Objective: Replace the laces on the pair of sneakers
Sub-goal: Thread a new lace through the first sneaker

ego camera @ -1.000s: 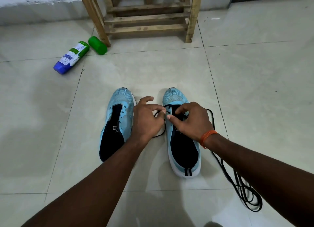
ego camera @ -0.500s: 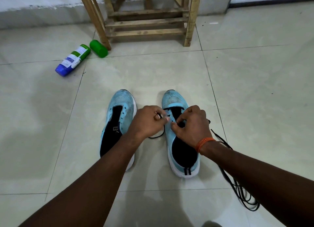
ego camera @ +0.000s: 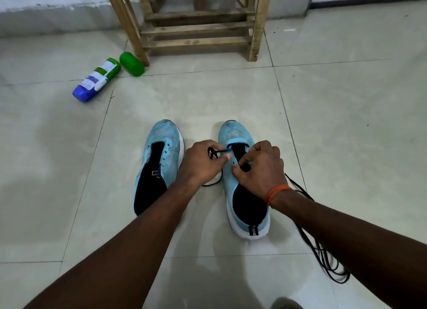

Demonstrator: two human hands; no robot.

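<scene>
Pale glossy floor tiles (ego camera: 346, 123) fill the view, with a wooden stool frame (ego camera: 198, 29) standing at the far wall. Down in the middle, two light-blue sneakers sit side by side, toes pointing away, black linings showing. The left sneaker (ego camera: 159, 163) has bare eyelets, no lace in it at all. The right sneaker (ego camera: 240, 193) carries a black lace (ego camera: 323, 255) across its top eyelets, and the rest of that lace trails off the shoe's right side and piles in loose loops on the tiles. Off to the far left, a bottle (ego camera: 97, 80) with a blue end and a green-and-white label lies on its side, a green cap (ego camera: 132, 63) lying just beside it; whether anything is inside, no telling. Both forearms reach in from below. The left hand (ego camera: 201, 165) is curled closed, pinching the lace end between thumb and fingers at the shoe's inner edge. The right hand (ego camera: 261, 170), orange thread band (ego camera: 276, 193) at the wrist, is bunched over the tongue, fingertips pressed at the eyelets.
</scene>
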